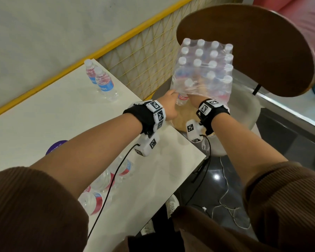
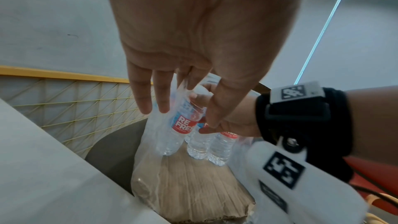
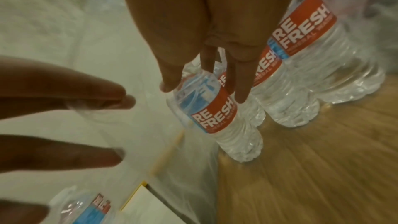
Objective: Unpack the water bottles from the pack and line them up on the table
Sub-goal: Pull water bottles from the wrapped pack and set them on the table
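The shrink-wrapped pack of water bottles (image 1: 207, 70) stands on cardboard (image 2: 189, 185) on a seat just past the table's end. Its near side is torn open. My right hand (image 1: 194, 100) reaches into the opening and grips a red-labelled water bottle (image 3: 215, 117) round its neck, and that bottle leans out of the row. My left hand (image 1: 171, 100) is beside it on the left. Its fingers (image 2: 146, 101) are mostly straight, and the plastic wrap (image 2: 150, 142) is caught between them and drawn aside. Two bottles (image 1: 98, 79) stand upright at the far end of the white table (image 1: 53, 115).
Several bottles (image 1: 105, 180) lie on the table's near part, under my left forearm. A brown chair back (image 1: 253, 51) rises behind the pack. A yellow mesh partition (image 1: 144, 57) runs along the table's far side. Cables (image 1: 225, 197) trail over the dark floor.
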`<state>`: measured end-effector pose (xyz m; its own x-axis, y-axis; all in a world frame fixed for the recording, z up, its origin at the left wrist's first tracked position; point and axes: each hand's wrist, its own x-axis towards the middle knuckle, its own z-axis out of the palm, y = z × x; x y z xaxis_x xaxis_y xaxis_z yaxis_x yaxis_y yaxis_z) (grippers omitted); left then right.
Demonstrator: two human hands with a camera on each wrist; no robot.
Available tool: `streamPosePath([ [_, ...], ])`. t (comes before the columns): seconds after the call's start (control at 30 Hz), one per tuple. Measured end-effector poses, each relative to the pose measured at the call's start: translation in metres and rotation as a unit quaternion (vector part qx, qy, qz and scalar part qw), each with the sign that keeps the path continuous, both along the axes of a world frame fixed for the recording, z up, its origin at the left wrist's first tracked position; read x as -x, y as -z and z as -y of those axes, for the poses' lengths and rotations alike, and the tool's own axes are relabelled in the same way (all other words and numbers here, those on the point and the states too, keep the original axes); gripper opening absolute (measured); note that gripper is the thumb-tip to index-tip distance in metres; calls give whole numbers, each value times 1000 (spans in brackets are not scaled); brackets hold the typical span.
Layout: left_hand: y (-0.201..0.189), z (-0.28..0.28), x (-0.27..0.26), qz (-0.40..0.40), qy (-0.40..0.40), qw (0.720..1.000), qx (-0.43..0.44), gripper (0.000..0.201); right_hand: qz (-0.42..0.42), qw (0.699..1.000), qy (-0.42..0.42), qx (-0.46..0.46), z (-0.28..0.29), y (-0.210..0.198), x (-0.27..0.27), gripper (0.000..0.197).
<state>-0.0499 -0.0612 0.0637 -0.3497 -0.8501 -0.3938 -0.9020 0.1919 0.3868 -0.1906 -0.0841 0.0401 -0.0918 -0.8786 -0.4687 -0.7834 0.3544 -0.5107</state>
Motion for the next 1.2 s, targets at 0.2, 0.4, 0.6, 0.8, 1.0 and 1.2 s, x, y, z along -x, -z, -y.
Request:
streamPosePath([
  [0.2, 5, -14, -9, -53, -15, 998, 29, 84, 11, 995, -1, 95, -32, -12, -2, 44],
  [0.4, -4, -29, -16, -26, 30, 999, 21, 66, -23, 987, -114, 113, -66, -7, -14, 43],
  [0.6, -6, -38, -22, -56, 48, 997, -16, 80, -21, 984, -97, 147, -89, -16, -25, 42],
  [0.8, -15, -38, -31, 3, 68, 997, -44, 81, 143, 982, -74, 102, -96, -14, -47, 43],
  [1.0, -26, -36, -69, 195, 129, 966, -110, 62, 233, 965, -108, -47, -94, -2, -49, 38],
  [1.2, -21, -38, -129, 282, 100, 940, -163, 63, 138, 987, -68, -39, -79, 8, -25, 34],
])
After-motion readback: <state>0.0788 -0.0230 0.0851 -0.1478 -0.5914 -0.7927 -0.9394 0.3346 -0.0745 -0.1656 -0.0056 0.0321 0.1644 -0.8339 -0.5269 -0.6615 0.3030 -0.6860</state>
